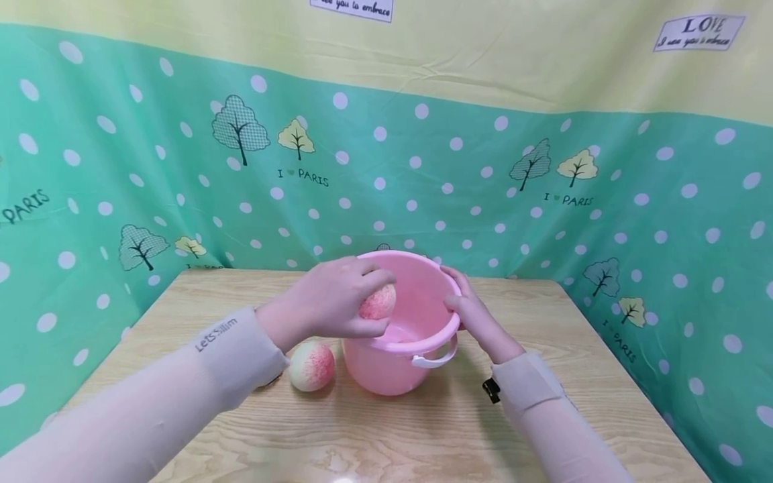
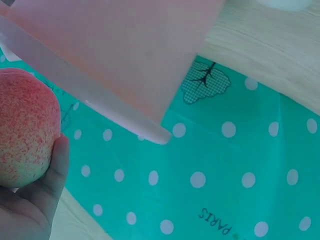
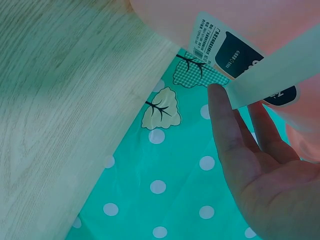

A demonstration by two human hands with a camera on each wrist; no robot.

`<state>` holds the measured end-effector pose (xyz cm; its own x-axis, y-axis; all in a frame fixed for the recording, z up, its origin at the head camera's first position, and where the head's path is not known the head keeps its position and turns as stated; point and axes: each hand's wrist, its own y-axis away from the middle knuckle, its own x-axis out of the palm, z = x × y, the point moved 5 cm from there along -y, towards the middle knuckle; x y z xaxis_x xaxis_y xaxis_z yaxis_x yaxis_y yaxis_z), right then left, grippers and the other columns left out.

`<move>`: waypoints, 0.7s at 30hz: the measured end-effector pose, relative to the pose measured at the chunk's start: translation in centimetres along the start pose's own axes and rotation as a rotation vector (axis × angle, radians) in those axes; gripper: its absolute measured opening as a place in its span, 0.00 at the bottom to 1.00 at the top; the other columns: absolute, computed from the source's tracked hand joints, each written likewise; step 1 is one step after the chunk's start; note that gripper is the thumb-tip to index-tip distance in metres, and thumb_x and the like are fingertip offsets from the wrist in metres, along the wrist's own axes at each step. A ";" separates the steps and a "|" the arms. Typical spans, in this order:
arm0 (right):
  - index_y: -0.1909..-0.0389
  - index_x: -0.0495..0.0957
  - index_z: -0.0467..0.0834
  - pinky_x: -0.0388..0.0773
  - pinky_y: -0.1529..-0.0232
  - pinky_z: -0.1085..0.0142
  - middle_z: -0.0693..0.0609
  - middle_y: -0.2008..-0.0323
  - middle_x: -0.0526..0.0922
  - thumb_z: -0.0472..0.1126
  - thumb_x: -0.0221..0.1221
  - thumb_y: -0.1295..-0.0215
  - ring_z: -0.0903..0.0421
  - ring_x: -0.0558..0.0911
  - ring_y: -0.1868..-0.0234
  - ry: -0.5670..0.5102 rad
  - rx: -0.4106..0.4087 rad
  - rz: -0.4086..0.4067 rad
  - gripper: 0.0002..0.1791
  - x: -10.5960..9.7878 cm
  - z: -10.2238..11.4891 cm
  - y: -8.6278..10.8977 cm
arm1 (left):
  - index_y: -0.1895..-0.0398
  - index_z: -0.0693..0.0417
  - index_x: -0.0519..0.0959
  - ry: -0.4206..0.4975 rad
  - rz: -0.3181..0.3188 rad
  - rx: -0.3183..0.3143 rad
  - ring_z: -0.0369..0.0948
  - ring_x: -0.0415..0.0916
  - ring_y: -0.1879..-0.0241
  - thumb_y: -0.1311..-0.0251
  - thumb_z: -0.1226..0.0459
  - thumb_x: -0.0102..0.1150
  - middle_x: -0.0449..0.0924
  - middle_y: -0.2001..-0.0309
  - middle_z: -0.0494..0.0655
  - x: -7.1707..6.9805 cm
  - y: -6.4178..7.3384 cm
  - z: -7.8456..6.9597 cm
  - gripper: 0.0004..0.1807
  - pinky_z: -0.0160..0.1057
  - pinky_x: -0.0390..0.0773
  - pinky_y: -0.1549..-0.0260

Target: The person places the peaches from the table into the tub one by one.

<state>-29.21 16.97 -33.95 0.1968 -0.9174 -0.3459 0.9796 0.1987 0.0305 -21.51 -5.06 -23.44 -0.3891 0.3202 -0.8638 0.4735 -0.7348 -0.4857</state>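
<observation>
My left hand (image 1: 335, 298) grips a pink-and-cream peach (image 1: 378, 303) at the left side of the mouth of a pink bucket (image 1: 386, 369). In the left wrist view that peach (image 2: 25, 127) is close to the bucket's rim, with a finger along its side. On the right, my right hand (image 1: 480, 318) holds the bucket's rim, thumb on top and fingers along the outer side. The bucket's white handle (image 1: 436, 359) hangs down at the front right, and a label (image 3: 240, 55) shows on its wall. A second peach (image 1: 311, 366) lies on the table, left of the bucket.
The bucket stands on a wooden table (image 1: 398, 436). A green dotted cloth (image 1: 398, 194) with printed trees surrounds the back and sides. Something dark, mostly hidden, shows beneath the left cuff (image 1: 241, 349). A small black piece (image 1: 492, 390) is at the right cuff.
</observation>
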 end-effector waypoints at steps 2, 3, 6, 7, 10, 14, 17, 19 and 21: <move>0.21 0.44 0.51 0.78 0.65 0.63 0.38 0.25 0.53 0.33 0.45 0.40 0.43 0.80 0.52 0.001 -0.001 -0.002 0.44 0.0 0.1 0.0 | 0.50 0.50 0.79 0.007 0.007 -0.011 0.41 0.79 0.59 0.49 0.48 0.63 0.82 0.56 0.45 0.3 -0.3 0.0 0.25 0.41 0.82 0.63; 0.21 0.44 0.51 0.78 0.65 0.63 0.37 0.25 0.53 0.33 0.45 0.41 0.43 0.80 0.52 0.002 -0.002 -0.003 0.44 0.0 0.1 0.0 | 0.49 0.50 0.79 0.008 0.008 -0.015 0.41 0.80 0.58 0.49 0.48 0.63 0.82 0.55 0.44 0.5 -0.4 0.0 0.25 0.41 0.82 0.63; 0.21 0.44 0.51 0.79 0.65 0.63 0.37 0.25 0.53 0.33 0.45 0.41 0.43 0.79 0.51 -0.001 -0.003 -0.005 0.44 0.0 0.2 0.0 | 0.49 0.50 0.80 0.012 0.005 -0.017 0.41 0.80 0.57 0.49 0.49 0.63 0.82 0.55 0.45 0.8 -0.7 -0.1 0.25 0.40 0.83 0.63; 0.21 0.45 0.51 0.79 0.65 0.63 0.37 0.25 0.53 0.33 0.45 0.41 0.43 0.79 0.51 -0.004 -0.003 -0.006 0.44 0.0 0.2 0.0 | 0.49 0.50 0.80 0.012 0.001 -0.016 0.41 0.80 0.56 0.49 0.49 0.63 0.82 0.55 0.45 0.9 -0.8 -0.1 0.25 0.40 0.83 0.63; 0.21 0.45 0.51 0.79 0.65 0.63 0.37 0.25 0.53 0.32 0.45 0.41 0.42 0.78 0.49 -0.006 -0.002 -0.005 0.45 0.0 0.2 -0.1 | 0.50 0.51 0.80 0.015 -0.016 -0.012 0.41 0.80 0.56 0.49 0.49 0.64 0.82 0.55 0.45 1.1 -0.8 -0.1 0.25 0.41 0.83 0.62; 0.21 0.45 0.52 0.78 0.64 0.63 0.38 0.25 0.53 0.32 0.44 0.42 0.40 0.76 0.44 -0.006 -0.003 -0.004 0.45 0.0 0.2 -0.2 | 0.50 0.51 0.80 0.012 -0.029 -0.011 0.42 0.79 0.56 0.50 0.50 0.65 0.82 0.56 0.45 1.4 -0.9 -0.1 0.24 0.41 0.83 0.61; 0.21 0.45 0.52 0.78 0.63 0.62 0.38 0.25 0.53 0.33 0.44 0.41 0.40 0.75 0.43 -0.008 0.000 -0.004 0.44 0.0 0.2 -0.1 | 0.50 0.50 0.80 0.010 -0.021 -0.013 0.42 0.79 0.55 0.49 0.49 0.65 0.82 0.56 0.45 1.7 -0.9 -0.1 0.24 0.41 0.83 0.59; 0.21 0.45 0.52 0.79 0.63 0.62 0.39 0.25 0.52 0.33 0.44 0.40 0.40 0.75 0.42 -0.007 0.002 -0.003 0.44 0.0 0.1 -0.1 | 0.50 0.50 0.80 0.008 -0.012 -0.016 0.42 0.79 0.55 0.49 0.49 0.65 0.82 0.55 0.45 2.0 -1.0 -0.1 0.25 0.42 0.82 0.56; 0.21 0.45 0.52 0.79 0.62 0.61 0.39 0.25 0.52 0.33 0.45 0.40 0.40 0.75 0.43 -0.006 0.003 -0.002 0.44 0.0 0.0 -0.1 | 0.50 0.50 0.80 0.005 -0.009 -0.016 0.42 0.79 0.54 0.49 0.49 0.64 0.82 0.55 0.45 2.2 -1.1 0.0 0.25 0.42 0.81 0.53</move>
<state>-29.25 16.91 -33.94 0.1948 -0.9198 -0.3407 0.9802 0.1954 0.0330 -22.87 -3.54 -24.82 -0.3892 0.3297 -0.8601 0.4827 -0.7223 -0.4953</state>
